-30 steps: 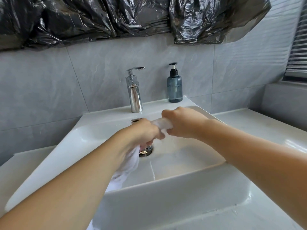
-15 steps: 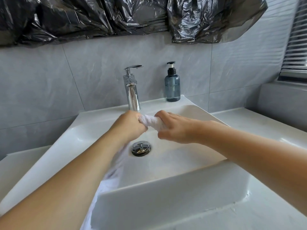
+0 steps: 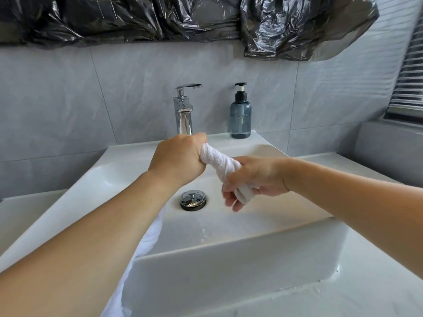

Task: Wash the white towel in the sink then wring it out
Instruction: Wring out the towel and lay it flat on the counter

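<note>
Change: since half a second ago the hands have drawn apart along the towel, the left rising toward the tap and the right dropping lower over the basin, so more of the twisted cloth shows between them.
Left hand [image 3: 177, 160]: grip closed in a fist round the upper end of the white towel [image 3: 220, 160], knuckles just in front of the tap's base.
Right hand [image 3: 254, 179]: grip closed round the lower end of the twisted part, whose short end sticks out below the palm; fingertips point down into the basin.
Towel: wound into a tight rope slanting down from left fist to right; its loose remainder hangs under the left forearm and over the sink's near rim.
Sink [image 3: 229, 255]: white, its chrome drain plug [image 3: 193, 199] below and between the hands, wet streaks on the basin floor.
Back ledge: chrome tap [image 3: 183, 110] and, just beside it, a blue soap dispenser [image 3: 240, 115].
Counter [image 3: 375, 300]: white, wet along the sink's edge.
Wall: grey tiles, black plastic sheeting [image 3: 183, 17] hanging across the top.
</note>
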Tool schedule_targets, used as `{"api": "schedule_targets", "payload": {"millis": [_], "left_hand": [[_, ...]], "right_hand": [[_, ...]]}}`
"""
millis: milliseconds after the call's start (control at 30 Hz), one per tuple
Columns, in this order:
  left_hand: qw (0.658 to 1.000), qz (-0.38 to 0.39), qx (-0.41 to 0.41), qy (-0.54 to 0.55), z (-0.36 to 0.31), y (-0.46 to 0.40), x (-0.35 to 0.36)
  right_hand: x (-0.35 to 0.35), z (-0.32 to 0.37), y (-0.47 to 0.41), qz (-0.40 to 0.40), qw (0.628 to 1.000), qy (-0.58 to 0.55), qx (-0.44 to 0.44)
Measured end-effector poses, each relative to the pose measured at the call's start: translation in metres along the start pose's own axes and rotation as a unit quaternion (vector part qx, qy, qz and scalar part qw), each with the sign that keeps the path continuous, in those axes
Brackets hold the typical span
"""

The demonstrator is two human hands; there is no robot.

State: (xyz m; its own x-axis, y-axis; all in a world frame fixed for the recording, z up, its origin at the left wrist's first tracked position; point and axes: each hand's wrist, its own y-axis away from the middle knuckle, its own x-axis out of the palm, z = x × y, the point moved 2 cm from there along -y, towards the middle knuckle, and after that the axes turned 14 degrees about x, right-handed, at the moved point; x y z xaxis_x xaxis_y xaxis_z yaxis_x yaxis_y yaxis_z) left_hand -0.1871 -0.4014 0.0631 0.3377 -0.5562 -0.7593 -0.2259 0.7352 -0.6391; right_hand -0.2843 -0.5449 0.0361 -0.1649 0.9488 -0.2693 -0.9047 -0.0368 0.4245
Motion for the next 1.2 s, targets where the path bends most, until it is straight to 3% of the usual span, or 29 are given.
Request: {"api": "schedule_targets", "payload": {"millis": [100,167,267,333,433,567,600,667,733,767,833,900,967,1033,1100,1133,1200], "left_hand": [[0.995,0.083,-0.038,-0.037,-0.003,-0.001,0.008],[0.988,0.131,-0.077,-0.005,-0.005,-0.001,0.017],[0.965,0.181,-0.158,0.109,-0.011,-0.001,0.034],[0.936,0.211,-0.213,0.185,-0.017,-0.001,0.039],[0.871,0.264,-0.289,0.297,-0.024,0.002,0.035],[0.702,0.346,-0.381,0.491,-0.026,0.009,0.031],[0.673,0.361,-0.383,0.519,-0.025,0.009,0.032],[0.647,0.369,-0.376,0.552,-0.025,0.007,0.032],[0.651,0.336,-0.387,0.56,-0.029,0.006,0.033],[0.674,0.298,-0.39,0.553,-0.03,0.005,0.035],[0.75,0.201,-0.366,0.513,-0.031,0.002,0.039],[0.817,0.155,-0.311,0.46,-0.03,0.001,0.039],[0.855,0.181,-0.252,0.416,-0.022,0.004,0.04],[0.877,0.265,-0.208,0.343,-0.015,0.012,0.039],[0.875,0.37,-0.187,0.25,-0.006,0.024,0.038],[0.863,0.395,-0.196,0.248,-0.003,0.029,0.035],[0.866,0.379,-0.198,0.257,-0.003,0.032,0.032]], "right_hand": [[-0.001,-0.002,-0.003,-0.155,0.981,0.112,-0.007],[-0.004,-0.002,0.0,-0.263,0.94,0.212,-0.04],[-0.008,-0.001,0.008,-0.379,0.812,0.436,-0.087],[-0.011,0.0,0.01,-0.401,0.745,0.523,-0.101],[-0.013,-0.001,0.009,-0.401,0.715,0.561,-0.113],[-0.014,0.0,0.009,-0.425,0.696,0.554,-0.166],[-0.015,-0.001,0.009,-0.431,0.694,0.55,-0.173],[-0.017,-0.001,0.008,-0.443,0.694,0.537,-0.186],[-0.018,-0.001,0.007,-0.46,0.687,0.531,-0.187],[-0.018,0.0,0.007,-0.472,0.68,0.531,-0.182],[-0.02,0.002,0.007,-0.498,0.656,0.54,-0.172],[-0.021,0.003,0.01,-0.513,0.641,0.548,-0.157],[-0.02,0.0,0.015,-0.519,0.631,0.56,-0.14],[-0.022,-0.007,0.025,-0.492,0.643,0.577,-0.112],[-0.025,-0.014,0.039,-0.452,0.657,0.591,-0.119],[-0.024,-0.016,0.045,-0.406,0.665,0.605,-0.163],[-0.021,-0.019,0.053,-0.327,0.659,0.662,-0.144]]}}
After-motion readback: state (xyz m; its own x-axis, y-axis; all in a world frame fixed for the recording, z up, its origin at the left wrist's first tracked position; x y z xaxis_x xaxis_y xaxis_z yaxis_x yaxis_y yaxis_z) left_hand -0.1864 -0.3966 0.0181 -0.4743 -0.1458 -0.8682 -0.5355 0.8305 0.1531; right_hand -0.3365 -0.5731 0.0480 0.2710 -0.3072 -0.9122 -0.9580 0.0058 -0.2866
